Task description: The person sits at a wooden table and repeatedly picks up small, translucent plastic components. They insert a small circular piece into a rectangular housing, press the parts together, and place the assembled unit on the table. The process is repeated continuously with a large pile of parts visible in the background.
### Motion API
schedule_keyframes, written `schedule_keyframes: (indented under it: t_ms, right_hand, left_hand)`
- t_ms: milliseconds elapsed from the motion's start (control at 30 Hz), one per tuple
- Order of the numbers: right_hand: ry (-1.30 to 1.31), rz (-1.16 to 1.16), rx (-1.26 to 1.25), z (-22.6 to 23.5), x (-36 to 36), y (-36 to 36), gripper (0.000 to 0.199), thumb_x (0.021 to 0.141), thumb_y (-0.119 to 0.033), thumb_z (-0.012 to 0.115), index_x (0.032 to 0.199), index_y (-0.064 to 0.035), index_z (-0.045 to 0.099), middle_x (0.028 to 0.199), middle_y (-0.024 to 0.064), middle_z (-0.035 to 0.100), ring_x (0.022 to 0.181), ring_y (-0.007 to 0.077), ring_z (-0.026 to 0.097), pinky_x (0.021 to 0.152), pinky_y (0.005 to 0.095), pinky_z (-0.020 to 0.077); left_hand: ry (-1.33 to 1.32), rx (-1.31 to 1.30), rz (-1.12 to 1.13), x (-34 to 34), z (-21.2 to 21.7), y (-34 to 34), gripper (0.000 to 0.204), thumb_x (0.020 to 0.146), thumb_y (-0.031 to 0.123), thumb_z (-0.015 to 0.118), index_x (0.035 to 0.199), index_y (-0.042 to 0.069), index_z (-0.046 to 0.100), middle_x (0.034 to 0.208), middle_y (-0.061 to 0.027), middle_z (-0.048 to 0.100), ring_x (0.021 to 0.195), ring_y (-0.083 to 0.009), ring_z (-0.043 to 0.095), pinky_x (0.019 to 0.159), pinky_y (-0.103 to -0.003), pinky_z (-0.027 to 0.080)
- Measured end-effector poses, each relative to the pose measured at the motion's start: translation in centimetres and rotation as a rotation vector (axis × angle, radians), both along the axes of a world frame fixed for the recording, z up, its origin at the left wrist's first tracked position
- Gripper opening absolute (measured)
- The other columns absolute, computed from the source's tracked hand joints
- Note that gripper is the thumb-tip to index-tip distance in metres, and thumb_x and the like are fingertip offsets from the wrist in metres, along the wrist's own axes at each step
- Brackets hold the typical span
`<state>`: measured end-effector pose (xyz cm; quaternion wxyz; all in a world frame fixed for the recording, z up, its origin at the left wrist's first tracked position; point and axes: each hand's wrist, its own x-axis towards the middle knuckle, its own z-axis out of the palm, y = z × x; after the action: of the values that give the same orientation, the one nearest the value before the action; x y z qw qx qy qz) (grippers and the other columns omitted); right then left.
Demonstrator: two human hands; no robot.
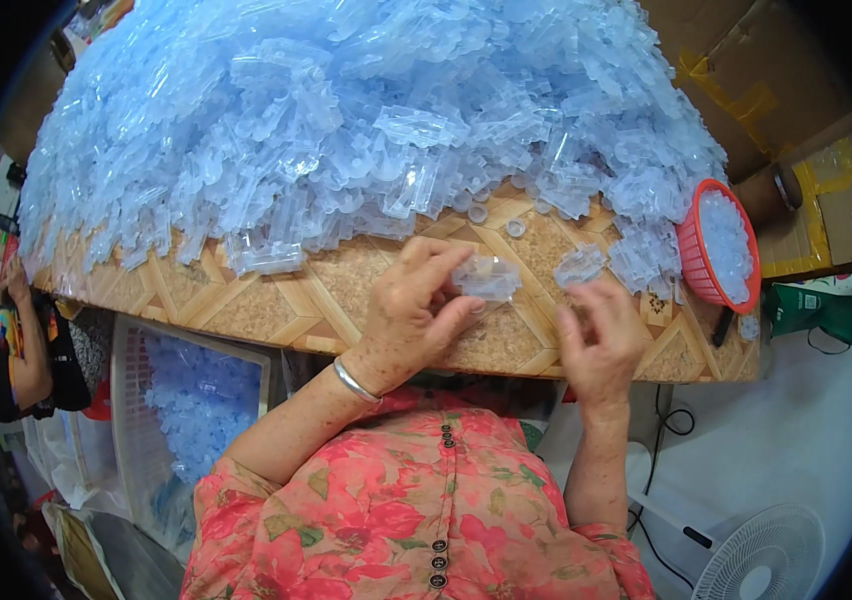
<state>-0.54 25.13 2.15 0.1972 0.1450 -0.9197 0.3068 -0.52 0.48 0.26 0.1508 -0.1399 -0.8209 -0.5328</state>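
Note:
My left hand (411,310) pinches a small clear plastic moulded piece (488,278) between thumb and fingers, just above the table's front part. To the right, my right hand (606,345) is half curled, its thumb apart from the fingers, with nothing visible between them. Its fingertips are close to another clear plastic piece (579,265) on the tabletop; whether they touch it I cannot tell. Beyond both hands rises a large heap of similar clear, bluish plastic pieces (346,130). Small clear rings (516,228) lie at the heap's near edge.
The table (316,310) has a wood-patterned top. A red basket (691,250) of small clear parts stands at its right end, beside taped cardboard (846,220). A white crate (131,400) of clear pieces sits lower left. A fan (761,560) is lower right; another person's arm (31,350) shows far left.

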Motion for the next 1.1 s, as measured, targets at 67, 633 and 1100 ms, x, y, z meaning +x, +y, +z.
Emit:
schedule_keyframes:
  t_ms: [67, 633, 1100]
  right_hand:
    - [0.153, 0.249, 0.048, -0.5, 0.7, -1.1, 0.03, 0.08, -0.015, 0.083, 0.108, -0.0085, 0.075, 0.109, 0.0074, 0.068, 0.072, 0.0255, 0.065, 0.068, 0.0369, 0.0551]
    - [-0.094, 0.372, 0.185, -0.2, -1.5, -5.4, 0.043, 0.082, -0.012, 0.079, 0.121, 0.0033, 0.067, 0.127, 0.016, 0.06, 0.118, 0.0358, 0.057, 0.1, 0.0466, 0.048]
    - [0.069, 0.21, 0.12, 3.4, -4.6, -2.8, 0.03, 0.087, -0.003, 0.071, 0.117, -0.0016, 0.07, 0.12, 0.0146, 0.068, 0.109, 0.0354, 0.063, 0.094, 0.0448, 0.0511]
  left_hand:
    - [0.023, 0.053, 0.057, -0.2, -0.3, -0.2, 0.053, 0.079, 0.002, 0.085, 0.129, 0.001, 0.069, 0.114, -0.0098, 0.064, 0.082, -0.0128, 0.063, 0.067, -0.026, 0.055]
    - [0.145, 0.14, 0.105, 0.2, 0.6, -0.9, 0.053, 0.083, 0.007, 0.085, 0.133, 0.001, 0.067, 0.117, -0.0084, 0.062, 0.087, -0.013, 0.057, 0.074, -0.026, 0.053]
    - [0.124, -0.046, -0.029, 0.2, 1.0, -0.1, 0.049, 0.081, 0.01, 0.086, 0.126, 0.003, 0.068, 0.117, -0.0135, 0.065, 0.09, -0.0232, 0.07, 0.072, -0.034, 0.057]
